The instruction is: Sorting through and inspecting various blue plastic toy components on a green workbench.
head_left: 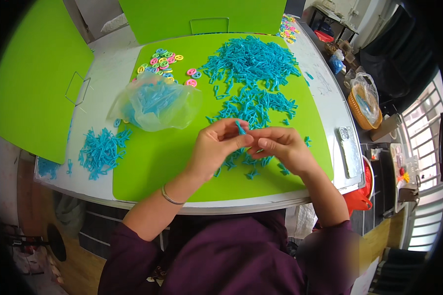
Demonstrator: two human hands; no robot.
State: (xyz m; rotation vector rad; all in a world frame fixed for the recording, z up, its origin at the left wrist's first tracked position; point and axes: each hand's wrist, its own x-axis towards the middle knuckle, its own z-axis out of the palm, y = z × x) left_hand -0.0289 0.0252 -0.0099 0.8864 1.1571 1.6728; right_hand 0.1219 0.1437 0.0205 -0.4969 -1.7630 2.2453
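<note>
so there's one small blue plastic piece point(240, 127) pinched up between both hands, right over the middle of the green mat point(152, 167), near edge of the table. the left hand point(216, 146) is clenched round its lower end with thumb and fingers, and the right hand point(279, 146) is closed in against it from the other side, fingertips meeting the left ones. looks to me like the fitting or snapping-together step, one piece at a time; the next move probably calls for a careful line-up and a firm squeeze, since the bit is tiny and slippery looking.

just under and beyond the hands is a big scatter of the same blue pieces point(251, 64) running to the far side of the mat. left of that sits a clear plastic bag point(155, 101) with more blue inside, a little pile of coloured rings point(163, 61) behind it, and a smaller blue pile point(101, 150) off the mat on the left. a phone point(348, 150) lies at the right edge.

honestly can't tell what the right fingers actually hold, they cover it. the piece's shape is too small to make out.
</note>
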